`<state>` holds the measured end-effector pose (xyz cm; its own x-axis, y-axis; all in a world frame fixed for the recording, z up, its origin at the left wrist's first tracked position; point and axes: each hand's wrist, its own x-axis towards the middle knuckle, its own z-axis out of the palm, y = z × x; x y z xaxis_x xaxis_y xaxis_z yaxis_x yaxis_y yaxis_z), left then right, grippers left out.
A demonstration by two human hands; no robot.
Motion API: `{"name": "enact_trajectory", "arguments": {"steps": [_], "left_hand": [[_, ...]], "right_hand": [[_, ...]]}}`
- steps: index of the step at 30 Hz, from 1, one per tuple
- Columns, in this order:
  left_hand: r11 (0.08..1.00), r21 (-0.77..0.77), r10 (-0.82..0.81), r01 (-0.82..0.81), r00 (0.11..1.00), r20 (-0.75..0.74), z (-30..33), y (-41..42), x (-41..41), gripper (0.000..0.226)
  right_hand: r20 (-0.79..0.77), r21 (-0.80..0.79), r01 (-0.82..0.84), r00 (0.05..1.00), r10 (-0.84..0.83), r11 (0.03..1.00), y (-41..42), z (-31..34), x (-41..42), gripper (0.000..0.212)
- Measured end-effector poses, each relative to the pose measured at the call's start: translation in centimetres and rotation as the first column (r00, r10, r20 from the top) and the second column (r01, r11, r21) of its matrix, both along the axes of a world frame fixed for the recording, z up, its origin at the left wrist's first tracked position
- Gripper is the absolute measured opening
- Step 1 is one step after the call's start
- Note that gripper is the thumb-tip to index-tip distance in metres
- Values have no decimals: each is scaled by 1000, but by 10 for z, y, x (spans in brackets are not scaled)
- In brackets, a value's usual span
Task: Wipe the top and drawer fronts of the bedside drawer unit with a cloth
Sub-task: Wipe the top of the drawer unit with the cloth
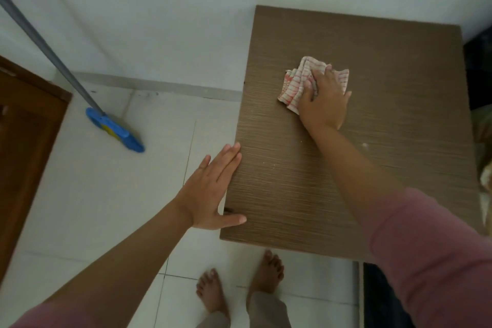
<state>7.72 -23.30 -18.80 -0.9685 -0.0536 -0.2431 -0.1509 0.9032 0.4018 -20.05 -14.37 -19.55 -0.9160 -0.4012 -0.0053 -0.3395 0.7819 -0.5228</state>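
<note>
Hands [323,100] (right) flat on cloth [295,85]

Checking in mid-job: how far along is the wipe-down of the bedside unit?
Done: nothing can be confirmed; pale specks still dot the near part of the top. In hand: the right hand presses the cloth on the top's far half, while the left hand rests flat on its left edge. Left: the near area and the drawer fronts, which are out of view.
</note>
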Motion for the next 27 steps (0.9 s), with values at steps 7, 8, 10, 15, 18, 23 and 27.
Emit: {"name": "enact_trajectory", "arguments": {"steps": [7, 8, 10, 15, 18, 23, 27], "left_hand": [[995, -45, 92, -91, 995, 32, 5, -18, -44, 113], [995, -46, 86, -85, 996, 37, 3, -20, -46, 113], [997, -53, 66, -64, 997, 39, 0, -22, -46, 113], [997, 4, 76, -76, 997, 15, -6, -25, -46, 111], [997, 20, 79, -79, 997, -1, -9, -25, -46, 111], [997, 10, 74, -74, 997, -5, -9, -25, -46, 111], [997, -27, 66, -66, 998, -1, -8, -24, -45, 110]], "right_hand": [[-20, 14, -67, 998, 67, 998, -35, -1, -45, 42], [-26, 16, -69, 997, 70, 997, -40, -1, -51, 42], [-32, 26, -82, 996, 83, 996, -52, -2, -62, 42], [-15, 35, -157, 987, 158, 987, -87, -1, -85, 43], [-7, 33, -232, 973, 233, 972, -103, 2, -93, 43], [17, 40, -382, 924, 382, 923, -108, 6, -95, 45], [29, 82, -497, 867, 497, 864, -97, 10, -84, 50]]}}
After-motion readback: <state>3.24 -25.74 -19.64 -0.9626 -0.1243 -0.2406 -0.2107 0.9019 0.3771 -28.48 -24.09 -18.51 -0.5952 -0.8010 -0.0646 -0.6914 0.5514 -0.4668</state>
